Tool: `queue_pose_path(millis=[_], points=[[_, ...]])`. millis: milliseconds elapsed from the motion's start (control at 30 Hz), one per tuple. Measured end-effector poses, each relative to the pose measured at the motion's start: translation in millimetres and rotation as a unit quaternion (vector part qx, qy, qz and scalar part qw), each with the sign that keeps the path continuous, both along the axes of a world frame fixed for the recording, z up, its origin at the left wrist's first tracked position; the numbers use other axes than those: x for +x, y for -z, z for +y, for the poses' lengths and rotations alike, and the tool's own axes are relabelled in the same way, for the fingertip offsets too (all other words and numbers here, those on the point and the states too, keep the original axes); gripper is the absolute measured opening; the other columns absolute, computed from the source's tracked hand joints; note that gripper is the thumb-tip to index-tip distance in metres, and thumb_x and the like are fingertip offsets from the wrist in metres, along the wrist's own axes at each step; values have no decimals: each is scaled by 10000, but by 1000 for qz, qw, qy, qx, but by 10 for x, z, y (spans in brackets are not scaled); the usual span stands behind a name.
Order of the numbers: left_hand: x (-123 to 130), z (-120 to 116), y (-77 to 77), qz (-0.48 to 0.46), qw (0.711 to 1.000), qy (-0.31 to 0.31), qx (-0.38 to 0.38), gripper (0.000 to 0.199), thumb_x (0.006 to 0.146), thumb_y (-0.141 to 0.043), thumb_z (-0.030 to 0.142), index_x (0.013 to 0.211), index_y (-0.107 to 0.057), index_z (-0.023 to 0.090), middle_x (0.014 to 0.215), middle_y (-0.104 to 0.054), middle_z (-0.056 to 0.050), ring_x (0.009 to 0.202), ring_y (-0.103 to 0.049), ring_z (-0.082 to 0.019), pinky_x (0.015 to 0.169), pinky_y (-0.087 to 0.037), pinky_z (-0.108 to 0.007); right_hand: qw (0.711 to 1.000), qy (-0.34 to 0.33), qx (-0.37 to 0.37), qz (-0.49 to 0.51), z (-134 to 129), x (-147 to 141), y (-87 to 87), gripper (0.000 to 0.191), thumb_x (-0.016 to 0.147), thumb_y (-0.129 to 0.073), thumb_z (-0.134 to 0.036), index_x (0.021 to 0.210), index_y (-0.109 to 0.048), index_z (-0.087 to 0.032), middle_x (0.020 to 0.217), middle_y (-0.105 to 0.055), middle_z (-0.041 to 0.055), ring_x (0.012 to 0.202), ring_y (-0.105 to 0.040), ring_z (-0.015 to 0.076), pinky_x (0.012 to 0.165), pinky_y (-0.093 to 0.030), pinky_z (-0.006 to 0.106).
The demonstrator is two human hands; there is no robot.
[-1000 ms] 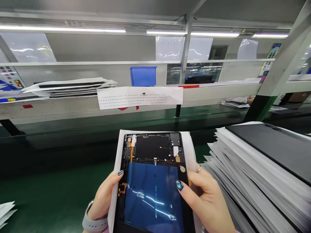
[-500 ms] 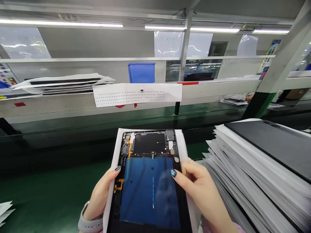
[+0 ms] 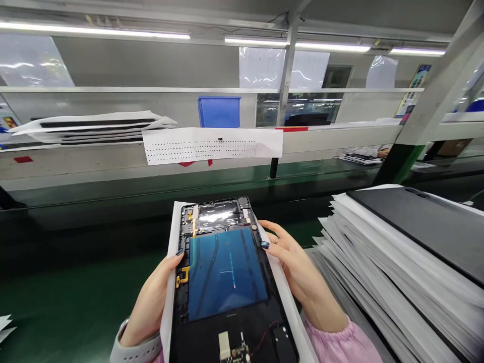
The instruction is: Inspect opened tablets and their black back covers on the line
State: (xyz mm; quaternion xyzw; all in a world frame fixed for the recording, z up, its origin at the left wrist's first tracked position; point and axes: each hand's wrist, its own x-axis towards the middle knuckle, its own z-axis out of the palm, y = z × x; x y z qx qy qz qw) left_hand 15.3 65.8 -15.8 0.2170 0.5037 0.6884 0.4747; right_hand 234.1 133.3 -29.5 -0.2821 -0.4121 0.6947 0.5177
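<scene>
Since the earlier frame, the open tablet has turned and its lower part has come into view, showing a circuit board; the right hand has shifted its thumb from the blue panel to the right edge. The tablet is above the green work surface, gripped between the 2 hands, with a white sheet behind it. The left hand is closed on the left edge, thumb on the frame, other fingers hidden. The right hand is closed on the opposite edge, fingers partly bent, some hidden. To the right is a paper stack with a dark flat panel on top.
</scene>
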Motion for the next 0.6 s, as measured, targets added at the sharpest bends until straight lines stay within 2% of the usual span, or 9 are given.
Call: queue_pose_path(millis=[100, 200, 267, 367, 467, 600], points=[[-8, -5, 16, -9, 1000, -22, -3, 235, 664, -666, 9, 673, -751, 228, 615, -752, 75, 480, -659, -123, 474, -538, -148, 999, 3, -36, 20, 65, -12, 38, 443, 743, -809, -274, 1167, -703, -204, 968, -794, 44, 860, -732, 216, 751, -558, 293], [-10, -13, 14, -29, 999, -16, -6, 272, 610, -658, -12, 665, -748, 238, 630, -757, 97, 519, -679, -109, 499, -529, -115, 999, 3, -31, 40, 128, -11, 75, 359, 779, -762, -273, 1128, -746, -192, 874, -795, 30, 750, -712, 190, 677, -551, 266], [-20, -21, 13, -53, 998, 8, -12, 233, 612, -712, 29, 691, -753, 244, 663, -770, 89, 600, -722, -133, 525, -544, -126, 999, -8, -7, 43, 144, -6, 82, 287, 817, -741, -286, 1089, -762, -199, 864, -792, 22, 748, -708, 192, 672, -553, 267], [-37, -31, 19, -41, 997, 52, -30, 194, 628, -802, 128, 793, -776, 226, 742, -798, 24, 803, -774, -237, 584, -592, -198, 999, -20, 24, 28, 117, 2, 62, 221, 840, -743, -310, 1033, -769, -204, 953, -797, 37, 838, -728, 226, 718, -567, 294], [-36, -41, 24, -38, 995, 86, -38, 258, 711, -793, 197, 969, -788, 191, 860, -816, -41, 927, -767, -305, 707, -636, -288, 999, -5, 24, 21, 63, 0, 23, 258, 797, -788, -297, 1043, -753, -228, 973, -796, 27, 848, -738, 230, 729, -576, 304], [-19, -54, 15, -66, 992, 99, -30, 279, 845, -687, 208, 1112, -760, 171, 925, -816, -77, 932, -767, -313, 800, -641, -359, 999, -17, 46, 20, 30, 22, -15, 362, 817, -789, -333, 1164, -706, -273, 1010, -784, 12, 844, -737, 200, 730, -577, 276]])
